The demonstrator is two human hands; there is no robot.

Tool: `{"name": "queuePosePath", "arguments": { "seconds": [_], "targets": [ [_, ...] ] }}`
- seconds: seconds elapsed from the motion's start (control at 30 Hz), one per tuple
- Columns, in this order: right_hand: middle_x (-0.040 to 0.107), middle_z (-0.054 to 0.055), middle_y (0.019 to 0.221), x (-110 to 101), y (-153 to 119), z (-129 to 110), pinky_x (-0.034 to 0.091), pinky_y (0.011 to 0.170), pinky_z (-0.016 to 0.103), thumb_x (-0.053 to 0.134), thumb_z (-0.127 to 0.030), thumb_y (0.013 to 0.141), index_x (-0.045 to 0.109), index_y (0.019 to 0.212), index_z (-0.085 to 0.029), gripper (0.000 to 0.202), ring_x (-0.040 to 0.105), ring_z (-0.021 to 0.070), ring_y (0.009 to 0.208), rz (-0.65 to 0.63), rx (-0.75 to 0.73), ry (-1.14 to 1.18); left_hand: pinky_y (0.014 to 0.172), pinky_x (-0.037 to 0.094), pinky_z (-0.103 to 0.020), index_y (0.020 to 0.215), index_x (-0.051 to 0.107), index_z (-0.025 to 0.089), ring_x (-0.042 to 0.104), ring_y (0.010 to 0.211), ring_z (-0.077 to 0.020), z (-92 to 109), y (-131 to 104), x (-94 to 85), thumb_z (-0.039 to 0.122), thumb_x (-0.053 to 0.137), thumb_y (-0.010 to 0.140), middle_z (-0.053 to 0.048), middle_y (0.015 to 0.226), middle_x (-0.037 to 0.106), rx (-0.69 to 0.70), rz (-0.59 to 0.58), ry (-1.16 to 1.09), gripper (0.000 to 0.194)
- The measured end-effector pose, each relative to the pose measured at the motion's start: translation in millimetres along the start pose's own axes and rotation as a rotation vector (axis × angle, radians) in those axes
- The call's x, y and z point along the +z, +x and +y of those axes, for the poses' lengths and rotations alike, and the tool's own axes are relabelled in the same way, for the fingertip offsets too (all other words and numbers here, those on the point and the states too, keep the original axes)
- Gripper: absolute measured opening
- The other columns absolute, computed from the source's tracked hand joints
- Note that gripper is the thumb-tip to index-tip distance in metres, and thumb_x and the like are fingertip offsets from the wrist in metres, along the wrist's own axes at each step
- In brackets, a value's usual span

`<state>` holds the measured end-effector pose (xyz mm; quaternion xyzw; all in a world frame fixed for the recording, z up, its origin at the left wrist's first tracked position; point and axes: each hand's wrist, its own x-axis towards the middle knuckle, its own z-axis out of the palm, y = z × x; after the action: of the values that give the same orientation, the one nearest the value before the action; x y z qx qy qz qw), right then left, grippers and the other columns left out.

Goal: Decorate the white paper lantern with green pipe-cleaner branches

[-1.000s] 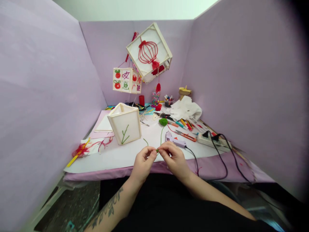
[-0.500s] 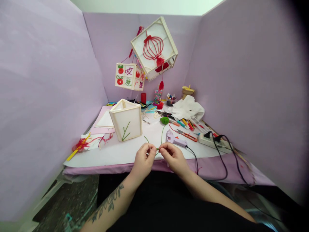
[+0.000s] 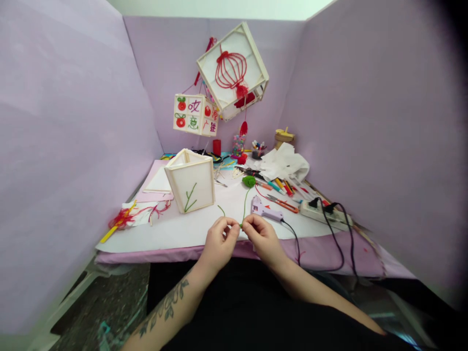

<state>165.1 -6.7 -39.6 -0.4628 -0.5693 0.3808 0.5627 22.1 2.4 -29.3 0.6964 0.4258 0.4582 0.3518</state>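
Green yarn point(image 3: 246, 204) runs from a small green ball point(image 3: 249, 181) down to my fingertips near the table's front edge. My left hand point(image 3: 222, 240) pinches the yarn, and a loose end sticks up behind its fingers. Close beside it, my right hand point(image 3: 262, 238) pinches the same yarn, fingertips nearly touching those of the left. A bit of green shows between the two hands. Beyond them to the left stands a white-panelled lantern frame point(image 3: 192, 187) with a green branch shape on its front panel.
A glue gun point(image 3: 266, 210) lies just behind my right hand, beside orange scissors point(image 3: 285, 203). At the right is a power strip point(image 3: 323, 215) with black cables. Red yarn point(image 3: 122, 219) lies at left. Decorated lanterns point(image 3: 234, 70) hang above the back.
My left hand has shifted slightly right, closer to my right hand. Less green yarn shows between and below the fingertips.
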Motion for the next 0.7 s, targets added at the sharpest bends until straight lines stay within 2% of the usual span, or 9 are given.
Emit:
{"name": "queuePosePath", "arguments": {
  "seconds": [0.1, 0.17, 0.27, 0.4, 0.7],
  "targets": [
    [0.046, -0.003, 0.062, 0.5, -0.5, -0.5, 0.033, 0.055, 0.025, 0.057, -0.035, 0.082, 0.052, 0.068, -0.019, 0.021, 0.041, 0.0125, 0.058, 0.001, -0.004, -0.014, 0.058, 0.043, -0.022, 0.084, 0.062, 0.016, 0.055, 0.069, -0.0127, -1.7, -1.2, 0.8, 0.025, 0.053, 0.088, -0.003, 0.081, 0.060, 0.039, 0.005, 0.030, 0.013],
    [0.046, -0.003, 0.062, 0.8, -0.8, 0.0, 0.033, 0.054, 0.025, 0.057, -0.036, 0.082, 0.053, 0.069, -0.019, 0.022, 0.041, 0.0123, 0.057, 0.006, 0.011, 0.012, 0.056, 0.043, -0.021, 0.093, 0.064, 0.017, 0.055, 0.068, -0.0115, -3.7, -1.6, 0.6, 0.023, 0.056, 0.087, -0.004, 0.089, 0.061, 0.089, 0.013, 0.040, 0.012],
    [0.047, -0.003, 0.062, 1.4, -1.4, 1.3, 0.034, 0.055, 0.025, 0.058, -0.037, 0.082, 0.054, 0.070, -0.019, 0.023, 0.041, 0.0121, 0.057, -0.009, 0.031, 0.062, 0.058, 0.046, -0.022, 0.107, 0.066, 0.019, 0.057, 0.071, -0.0113, -6.3, -1.9, 0.3, 0.020, 0.059, 0.087, -0.006, 0.100, 0.064, 0.191, 0.032, 0.030, 0.021],
    [0.047, -0.004, 0.061, 2.1, -2.6, 0.9, 0.034, 0.054, 0.024, 0.060, -0.039, 0.082, 0.055, 0.070, -0.019, 0.024, 0.041, 0.0117, 0.056, -0.014, 0.039, 0.103, 0.065, 0.049, -0.023, 0.103, 0.071, 0.021, 0.063, 0.082, -0.0143, -6.8, -2.2, -0.2, 0.018, 0.061, 0.087, -0.006, 0.094, 0.069, 0.282, 0.078, 0.024, 0.019],
    [0.048, -0.002, 0.061, 1.7, -3.1, -4.2, 0.036, 0.056, 0.025, 0.059, -0.039, 0.082, 0.054, 0.069, -0.019, 0.025, 0.043, 0.0124, 0.058, -0.015, 0.020, 0.061, 0.072, 0.054, -0.027, 0.099, 0.073, 0.022, 0.065, 0.080, -0.0157, -3.7, -2.6, -1.8, 0.020, 0.060, 0.088, -0.006, 0.089, 0.071, 0.325, 0.088, 0.027, 0.017]
  ]
}}
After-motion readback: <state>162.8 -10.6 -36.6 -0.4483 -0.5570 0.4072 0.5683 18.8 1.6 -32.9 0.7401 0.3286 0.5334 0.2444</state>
